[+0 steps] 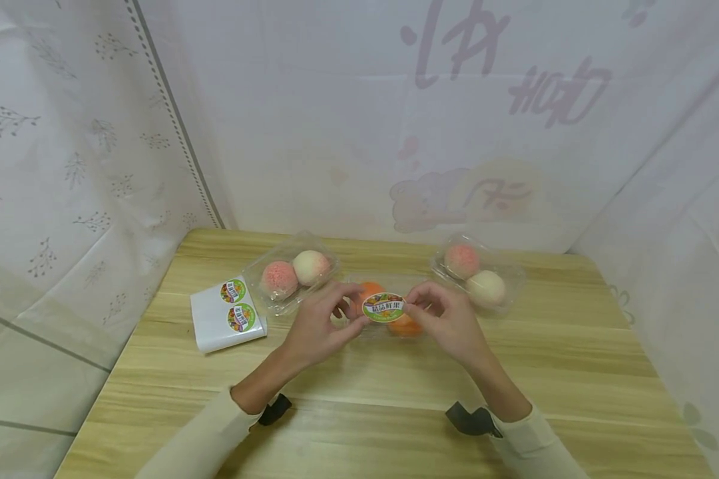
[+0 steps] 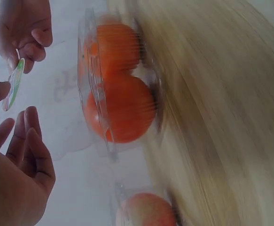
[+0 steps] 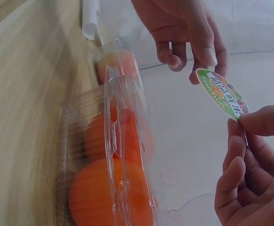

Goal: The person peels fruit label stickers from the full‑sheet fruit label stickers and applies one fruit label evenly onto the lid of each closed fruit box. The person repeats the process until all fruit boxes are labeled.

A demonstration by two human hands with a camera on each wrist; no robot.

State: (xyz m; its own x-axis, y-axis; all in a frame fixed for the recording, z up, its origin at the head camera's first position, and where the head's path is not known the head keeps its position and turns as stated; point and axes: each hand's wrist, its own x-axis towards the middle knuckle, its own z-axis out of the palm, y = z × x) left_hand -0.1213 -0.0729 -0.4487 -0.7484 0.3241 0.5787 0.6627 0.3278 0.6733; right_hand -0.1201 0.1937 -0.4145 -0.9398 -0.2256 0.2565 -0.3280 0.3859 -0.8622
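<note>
An oval fruit-print sticker (image 1: 383, 307) with a green border is pinched at its right edge between the thumb and finger of my right hand (image 1: 451, 320). At the sticker's other end is my left hand (image 1: 323, 322), its thumb at the edge and its fingers spread loosely apart from it, as the left wrist view shows. Whether that thumb touches the sticker is hard to tell. Behind and below both hands lies a clear plastic box (image 1: 359, 332) with two orange fruits (image 2: 122, 108), partly hidden by the sticker and hands in the head view.
Two more clear boxes, each with two pink-and-cream round fruits, stand at the back left (image 1: 280, 279) and back right (image 1: 485, 288). A folded white sticker sheet (image 1: 206, 322) bearing two stickers lies left on the wooden table (image 1: 359, 426). Curtains hang around it.
</note>
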